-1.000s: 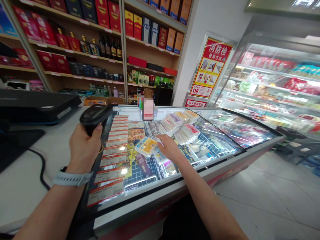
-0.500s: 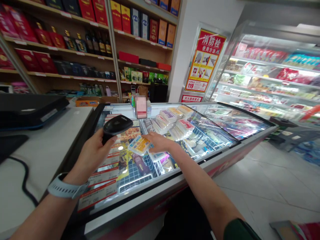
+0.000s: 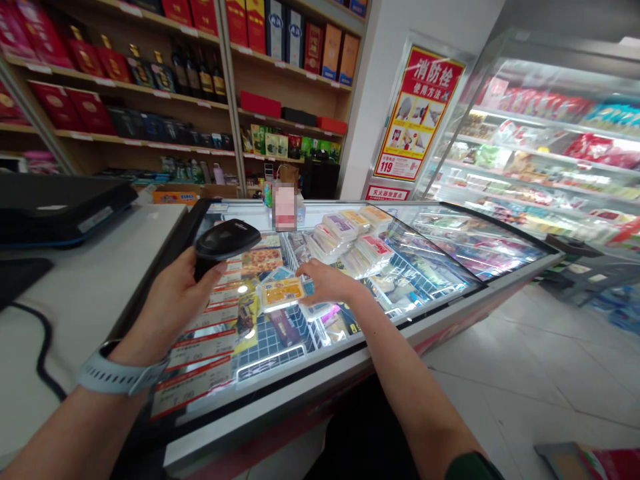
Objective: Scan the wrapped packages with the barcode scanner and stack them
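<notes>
A black handheld scanner is gripped in my left hand, above the left end of the glass-topped freezer. My right hand has its fingers closed on the right end of a flat pack with a yellow-orange label. Under and beside that pack lie blue-labelled packs, partly covered by it and by my hand. Beyond my right hand, stacks of similar white packs with red, purple and orange labels rest on the glass. Price strips run along the freezer's left side.
A grey-white counter with a black device and a cable stands at the left. Shelves of boxes and bottles rise behind. A lit display fridge is at the right.
The yellow-orange pack has turned to lie more level in my right hand, uncovering a blue-labelled pack behind it. My left hand and the scanner have shifted slightly left.
</notes>
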`<act>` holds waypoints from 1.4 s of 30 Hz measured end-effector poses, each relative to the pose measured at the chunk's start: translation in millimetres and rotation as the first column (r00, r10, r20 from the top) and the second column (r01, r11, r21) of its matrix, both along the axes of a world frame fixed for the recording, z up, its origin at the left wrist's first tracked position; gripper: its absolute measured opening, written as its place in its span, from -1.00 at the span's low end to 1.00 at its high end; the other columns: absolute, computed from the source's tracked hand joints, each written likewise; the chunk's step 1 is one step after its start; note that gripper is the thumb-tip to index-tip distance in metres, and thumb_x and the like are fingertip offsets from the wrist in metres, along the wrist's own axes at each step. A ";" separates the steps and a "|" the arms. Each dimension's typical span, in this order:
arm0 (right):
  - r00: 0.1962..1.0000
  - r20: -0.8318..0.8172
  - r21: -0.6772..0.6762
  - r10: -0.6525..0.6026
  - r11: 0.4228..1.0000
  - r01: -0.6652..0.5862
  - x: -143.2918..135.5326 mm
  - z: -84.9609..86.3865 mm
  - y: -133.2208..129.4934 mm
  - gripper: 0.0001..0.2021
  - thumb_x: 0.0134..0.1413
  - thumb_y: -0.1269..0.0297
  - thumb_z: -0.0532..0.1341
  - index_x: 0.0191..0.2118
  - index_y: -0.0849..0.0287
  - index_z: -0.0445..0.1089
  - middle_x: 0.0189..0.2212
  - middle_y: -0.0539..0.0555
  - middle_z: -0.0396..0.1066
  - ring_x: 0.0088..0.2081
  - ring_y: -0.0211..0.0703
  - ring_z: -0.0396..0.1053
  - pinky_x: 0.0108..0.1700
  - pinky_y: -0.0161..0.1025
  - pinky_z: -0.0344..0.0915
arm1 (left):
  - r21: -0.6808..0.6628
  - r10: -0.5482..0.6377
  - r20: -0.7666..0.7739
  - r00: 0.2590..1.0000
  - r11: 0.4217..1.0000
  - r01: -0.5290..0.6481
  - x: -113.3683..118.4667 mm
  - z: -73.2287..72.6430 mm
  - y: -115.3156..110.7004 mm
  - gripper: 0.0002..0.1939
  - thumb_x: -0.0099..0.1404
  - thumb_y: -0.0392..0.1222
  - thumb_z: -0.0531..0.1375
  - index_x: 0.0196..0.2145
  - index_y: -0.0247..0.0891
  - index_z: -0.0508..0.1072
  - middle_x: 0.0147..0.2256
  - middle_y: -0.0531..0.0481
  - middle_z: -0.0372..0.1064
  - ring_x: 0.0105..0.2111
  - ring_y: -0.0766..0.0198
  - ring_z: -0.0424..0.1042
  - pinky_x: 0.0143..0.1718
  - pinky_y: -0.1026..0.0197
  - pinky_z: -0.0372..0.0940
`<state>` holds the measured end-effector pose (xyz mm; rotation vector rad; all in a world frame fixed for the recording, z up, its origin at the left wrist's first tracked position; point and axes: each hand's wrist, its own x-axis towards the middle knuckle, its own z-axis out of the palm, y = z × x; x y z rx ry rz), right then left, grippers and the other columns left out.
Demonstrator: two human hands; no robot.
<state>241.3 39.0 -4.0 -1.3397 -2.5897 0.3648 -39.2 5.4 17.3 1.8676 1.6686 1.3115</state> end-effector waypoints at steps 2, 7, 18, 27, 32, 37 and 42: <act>0.999 -0.031 0.017 -0.017 1.000 0.017 3.1 -5.0 -4.0 -0.33 -0.07 0.10 0.42 0.17 0.14 0.27 0.02 0.17 0.33 0.05 0.04 0.37 0.11 -0.06 0.31 | 0.003 0.001 -0.005 1.000 1.000 -0.001 0.2 0.5 -0.7 -0.49 0.18 0.08 0.14 0.00 -0.26 0.44 -0.13 -0.07 0.53 -0.18 0.04 0.47 -0.06 0.02 0.34; 0.995 -0.099 0.142 0.026 0.990 -0.011 0.5 -17.3 -7.4 -0.38 -0.09 0.10 0.45 0.10 0.19 0.34 -0.01 0.19 0.37 0.06 0.04 0.36 0.11 -0.03 0.29 | -0.018 -0.018 0.002 1.000 1.000 0.018 1.2 1.5 -2.9 -0.43 0.18 0.09 0.13 0.07 -0.27 0.40 -0.06 -0.08 0.50 -0.16 0.07 0.46 0.00 0.01 0.32; 0.918 -0.331 0.710 -0.217 0.584 0.394 -4.6 -17.7 -22.2 -0.46 0.10 0.00 0.30 0.08 0.25 0.28 0.09 0.30 0.33 0.14 0.13 0.25 0.23 0.07 0.09 | 0.009 -0.135 -0.064 0.989 0.991 0.136 10.1 7.8 -19.4 -0.43 0.25 0.13 0.12 0.12 -0.20 0.38 -0.03 -0.05 0.49 -0.07 0.02 0.45 0.04 -0.01 0.29; 0.810 -0.440 0.713 -0.388 0.398 0.578 -8.5 -16.7 -25.9 -0.46 0.16 -0.04 0.24 0.09 0.26 0.26 0.17 0.39 0.25 0.24 0.18 0.14 0.31 0.20 -0.03 | 0.075 -0.246 -0.192 0.950 0.962 0.264 18.3 2.6 -32.3 -0.46 0.29 0.16 0.11 0.12 -0.17 0.36 0.00 -0.06 0.48 -0.07 0.04 0.46 -0.11 0.12 0.33; 0.779 -0.476 0.709 -0.409 0.346 0.615 -7.9 -17.6 -24.6 -0.46 0.15 -0.05 0.24 0.08 0.28 0.28 0.19 0.40 0.24 0.26 0.20 0.12 0.32 0.23 -0.06 | 0.103 -0.282 -0.241 0.929 0.944 0.313 22.3 2.6 -36.5 -0.53 0.32 0.13 0.10 0.07 -0.16 0.38 -0.12 -0.01 0.50 -0.17 0.11 0.47 -0.19 0.17 0.30; 0.774 -0.495 0.722 -0.395 0.308 0.619 -7.1 -19.1 -22.7 -0.45 0.15 -0.06 0.24 0.07 0.29 0.30 0.18 0.39 0.25 0.26 0.19 0.13 0.34 0.23 -0.07 | 0.096 -0.306 -0.280 0.910 0.934 0.344 24.5 -0.8 -35.1 -0.60 0.34 0.10 0.08 0.02 -0.15 0.37 -0.17 -0.01 0.48 -0.22 0.13 0.45 -0.21 0.16 0.29; 0.780 -0.495 0.732 -0.382 0.300 0.611 -6.4 -20.1 -22.1 -0.46 0.18 -0.09 0.20 0.07 0.29 0.30 0.17 0.39 0.26 0.25 0.19 0.15 0.34 0.23 -0.07 | 0.113 -0.326 -0.287 0.901 0.922 0.370 26.2 -0.7 -34.0 -0.57 0.35 0.08 0.07 0.07 -0.17 0.34 -0.08 -0.07 0.46 -0.12 0.07 0.45 -0.13 0.10 0.29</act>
